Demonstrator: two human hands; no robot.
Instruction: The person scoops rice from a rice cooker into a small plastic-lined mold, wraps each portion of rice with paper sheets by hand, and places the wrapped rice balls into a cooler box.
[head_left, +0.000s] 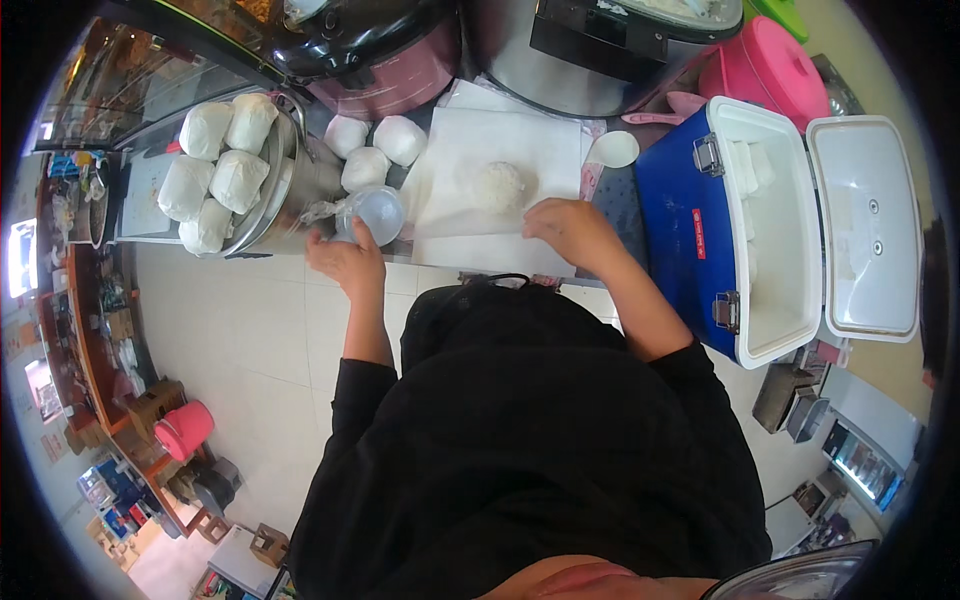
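Note:
A rounded mound of white rice (503, 187) lies on a sheet of white paper (457, 142) on the counter before me. My right hand (566, 226) rests by the paper's right part, just below and right of the rice, its fingers bent; whether it pinches the paper cannot be told. My left hand (349, 255) has thumb and fingers apart beside a translucent plastic bowl (379, 215), with no clear grip on it. Clear plastic film (321, 213) lies by that bowl. Several white paper-wrapped bundles (365, 169) sit behind the bowl, and others (240, 181) are piled on a metal pot at the left.
Two large cookers (382, 75) (570, 67) stand along the back. An open blue cooler box (679, 225) with white bundles inside is at the right, its lid (870, 232) swung outward. A white scoop (615, 149) and a pink lidded container (780, 71) are near it.

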